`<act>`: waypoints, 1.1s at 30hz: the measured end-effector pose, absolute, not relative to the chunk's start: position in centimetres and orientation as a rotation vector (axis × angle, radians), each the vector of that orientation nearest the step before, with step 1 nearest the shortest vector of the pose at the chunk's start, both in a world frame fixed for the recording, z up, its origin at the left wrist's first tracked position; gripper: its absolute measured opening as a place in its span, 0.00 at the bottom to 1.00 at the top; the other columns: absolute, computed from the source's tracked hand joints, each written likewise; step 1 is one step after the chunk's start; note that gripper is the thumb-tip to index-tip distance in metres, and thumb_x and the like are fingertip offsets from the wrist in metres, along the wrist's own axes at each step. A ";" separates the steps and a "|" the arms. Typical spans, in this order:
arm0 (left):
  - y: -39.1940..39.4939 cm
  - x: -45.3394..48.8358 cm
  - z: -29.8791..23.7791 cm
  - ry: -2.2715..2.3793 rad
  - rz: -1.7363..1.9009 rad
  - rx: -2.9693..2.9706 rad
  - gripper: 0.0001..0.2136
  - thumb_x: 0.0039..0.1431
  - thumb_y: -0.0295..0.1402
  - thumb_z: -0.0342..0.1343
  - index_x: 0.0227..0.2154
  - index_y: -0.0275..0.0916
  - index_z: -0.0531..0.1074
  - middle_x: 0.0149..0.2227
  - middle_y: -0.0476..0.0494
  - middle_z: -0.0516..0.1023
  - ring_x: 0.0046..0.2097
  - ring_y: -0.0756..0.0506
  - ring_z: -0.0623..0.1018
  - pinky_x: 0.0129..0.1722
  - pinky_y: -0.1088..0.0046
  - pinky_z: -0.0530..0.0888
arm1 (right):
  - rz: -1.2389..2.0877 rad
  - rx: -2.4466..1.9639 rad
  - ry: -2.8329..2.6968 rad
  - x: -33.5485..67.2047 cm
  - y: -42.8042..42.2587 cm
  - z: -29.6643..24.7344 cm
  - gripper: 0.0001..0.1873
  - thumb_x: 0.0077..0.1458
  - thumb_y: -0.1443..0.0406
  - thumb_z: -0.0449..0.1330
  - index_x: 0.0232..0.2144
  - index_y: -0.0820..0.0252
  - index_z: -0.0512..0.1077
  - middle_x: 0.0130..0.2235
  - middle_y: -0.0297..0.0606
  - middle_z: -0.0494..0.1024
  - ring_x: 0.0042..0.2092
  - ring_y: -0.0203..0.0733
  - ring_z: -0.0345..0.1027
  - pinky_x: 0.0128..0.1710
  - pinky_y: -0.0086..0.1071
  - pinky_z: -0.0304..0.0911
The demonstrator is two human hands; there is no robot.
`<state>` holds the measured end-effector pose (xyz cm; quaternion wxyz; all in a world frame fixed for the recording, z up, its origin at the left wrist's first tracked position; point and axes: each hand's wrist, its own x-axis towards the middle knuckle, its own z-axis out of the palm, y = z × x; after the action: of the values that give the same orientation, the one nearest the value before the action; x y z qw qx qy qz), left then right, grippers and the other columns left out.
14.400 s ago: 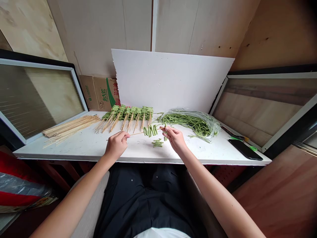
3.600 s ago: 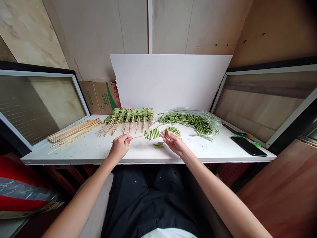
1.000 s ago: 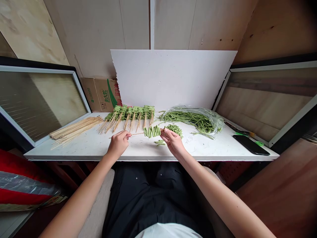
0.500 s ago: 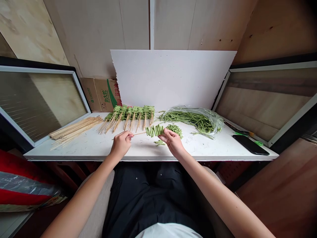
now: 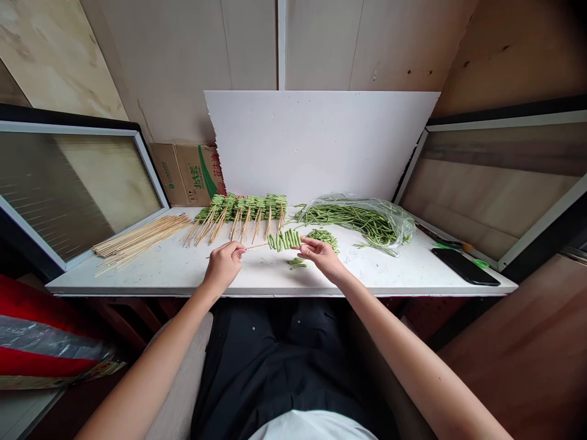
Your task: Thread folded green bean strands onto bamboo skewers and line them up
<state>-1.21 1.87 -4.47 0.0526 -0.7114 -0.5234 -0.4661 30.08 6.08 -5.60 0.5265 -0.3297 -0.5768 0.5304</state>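
A bamboo skewer [image 5: 257,245] threaded with short cut green bean pieces [image 5: 284,239] is held level above the table. My left hand [image 5: 224,264] is closed round the skewer's bare end. At the other end of the row, my right hand [image 5: 321,255] has its fingers loosely apart, tips close to the last bean piece; whether they touch it I cannot tell. Behind that hand lies a pile of cut bean pieces [image 5: 324,237], partly hidden. A few loose pieces [image 5: 296,263] rest on the table below the skewer.
Several finished bean skewers [image 5: 247,211] lie stacked at the back of the white table [image 5: 151,275]. Bare bamboo skewers [image 5: 142,239] are spread at the left. Long beans in a clear bag [image 5: 362,220] lie back right, with a black phone [image 5: 464,266] near the right edge.
My right hand has drawn slightly right and its fingers have loosened from the end of the bean row. My left hand keeps its grip on the skewer, nearly still.
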 end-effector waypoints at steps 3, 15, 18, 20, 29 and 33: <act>2.1 -1.7 -4.5 -1.595 -1.432 -2.146 0.11 0.60 0.25 0.51 0.31 0.41 0.78 0.29 0.45 0.84 0.35 0.43 0.84 0.36 0.71 0.76 | 0.835 -0.950 -1.743 31.7 7.2 -6.8 0.15 0.56 0.54 0.72 0.44 0.52 0.85 0.46 0.45 0.86 0.56 0.59 0.75 0.61 0.57 0.66; 2.5 -1.9 -5.0 -1.598 -1.408 -2.153 0.11 0.60 0.25 0.51 0.32 0.41 0.78 0.29 0.46 0.83 0.34 0.43 0.82 0.36 0.70 0.75 | 0.413 -1.100 -1.857 32.7 7.9 -7.8 0.07 0.56 0.60 0.68 0.37 0.53 0.86 0.38 0.46 0.84 0.47 0.58 0.72 0.54 0.53 0.66; 2.4 -1.9 -5.0 -1.605 -1.408 -2.159 0.10 0.61 0.26 0.51 0.32 0.42 0.78 0.30 0.46 0.83 0.35 0.43 0.82 0.36 0.71 0.76 | 0.641 -1.051 -1.645 32.6 8.2 -7.2 0.16 0.55 0.56 0.68 0.45 0.53 0.85 0.42 0.43 0.85 0.42 0.51 0.74 0.50 0.48 0.69; 2.5 -1.9 -5.0 -1.602 -1.404 -2.167 0.10 0.61 0.26 0.51 0.32 0.42 0.78 0.30 0.46 0.83 0.35 0.43 0.82 0.36 0.71 0.76 | 0.798 -1.039 -1.528 32.4 8.3 -7.0 0.18 0.54 0.55 0.69 0.45 0.53 0.85 0.43 0.42 0.86 0.42 0.48 0.75 0.49 0.46 0.70; 2.6 -1.9 -5.4 -1.578 -1.379 -2.182 0.10 0.62 0.27 0.51 0.32 0.41 0.78 0.31 0.45 0.84 0.36 0.43 0.83 0.37 0.71 0.77 | 1.472 -0.772 -1.130 31.6 7.2 -5.9 0.19 0.47 0.53 0.77 0.36 0.58 0.82 0.42 0.45 0.87 0.50 0.47 0.82 0.53 0.37 0.74; 2.6 -1.8 -5.3 -1.570 -1.383 -2.195 0.11 0.62 0.26 0.51 0.32 0.41 0.78 0.32 0.44 0.85 0.37 0.43 0.83 0.38 0.70 0.77 | 1.535 -0.668 -1.057 31.3 6.5 -5.2 0.20 0.45 0.57 0.79 0.39 0.57 0.82 0.44 0.42 0.87 0.52 0.46 0.81 0.59 0.37 0.73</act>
<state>-1.78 2.61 -5.29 0.0546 -0.7228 -0.5169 -0.4554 31.30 6.53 -5.22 0.5486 -0.2821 -0.4464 0.6482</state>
